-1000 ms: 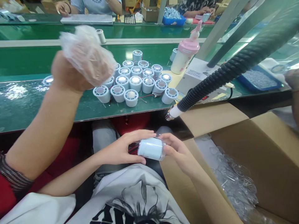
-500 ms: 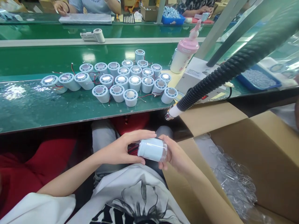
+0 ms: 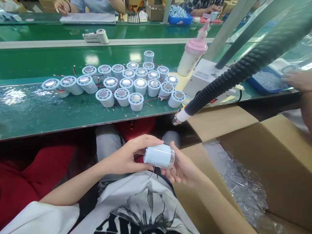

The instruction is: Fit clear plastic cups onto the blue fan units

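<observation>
A light blue cylindrical part (image 3: 158, 156) with a clear plastic cover around it lies on its side between my hands, above my lap. My left hand (image 3: 137, 152) grips its left end, thumb below and fingers above. Against its right, clear-rimmed end rests my right hand (image 3: 179, 165), with the fingers curled underneath. Thin red and dark wires hang below the part near my left thumb. On the green bench (image 3: 44, 117) ahead stand several similar light blue cylinders (image 3: 136, 101) with wires.
A black flexible hose (image 3: 219, 81) with a metal tip slants in from the upper right. At my right an open cardboard box (image 3: 280, 156) holds clear plastic pieces (image 3: 248, 185). A pink-lidded bottle (image 3: 192, 57) stands by a white device (image 3: 202, 74). Another person's hand (image 3: 298, 81) is at far right.
My right hand's fingers have shifted lower under the part, and wires now dangle below it. Another person's hand has come in at the far right, over a blue tray.
</observation>
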Demonstrator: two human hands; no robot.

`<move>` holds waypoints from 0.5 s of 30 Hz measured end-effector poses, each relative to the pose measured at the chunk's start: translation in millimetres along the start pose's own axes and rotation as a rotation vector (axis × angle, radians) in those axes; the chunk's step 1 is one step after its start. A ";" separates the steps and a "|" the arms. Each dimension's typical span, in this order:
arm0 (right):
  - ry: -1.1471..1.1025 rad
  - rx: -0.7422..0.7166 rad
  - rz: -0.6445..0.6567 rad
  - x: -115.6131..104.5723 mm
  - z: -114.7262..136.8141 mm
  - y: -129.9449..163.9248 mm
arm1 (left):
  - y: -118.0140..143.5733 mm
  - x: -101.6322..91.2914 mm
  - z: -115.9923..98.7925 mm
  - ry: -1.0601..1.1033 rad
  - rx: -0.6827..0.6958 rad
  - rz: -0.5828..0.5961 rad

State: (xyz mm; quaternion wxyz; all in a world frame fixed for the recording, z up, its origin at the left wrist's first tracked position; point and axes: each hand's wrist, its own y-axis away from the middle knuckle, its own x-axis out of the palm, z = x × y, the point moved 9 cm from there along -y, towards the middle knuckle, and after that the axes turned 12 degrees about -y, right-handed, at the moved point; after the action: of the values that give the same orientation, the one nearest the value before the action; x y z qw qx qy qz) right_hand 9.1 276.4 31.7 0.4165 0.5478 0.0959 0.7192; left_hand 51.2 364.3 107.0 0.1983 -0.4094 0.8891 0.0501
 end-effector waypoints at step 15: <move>0.902 -0.930 0.037 22.1 58.3 49.4 | 6.5 6.7 13.9 0.286 -0.235 0.104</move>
State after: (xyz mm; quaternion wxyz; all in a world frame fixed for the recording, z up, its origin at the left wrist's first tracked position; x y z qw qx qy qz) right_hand 34.1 242.1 99.0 0.5165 -0.0443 -0.0694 0.8523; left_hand 46.7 367.3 91.1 0.0181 -0.3864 0.9161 0.1051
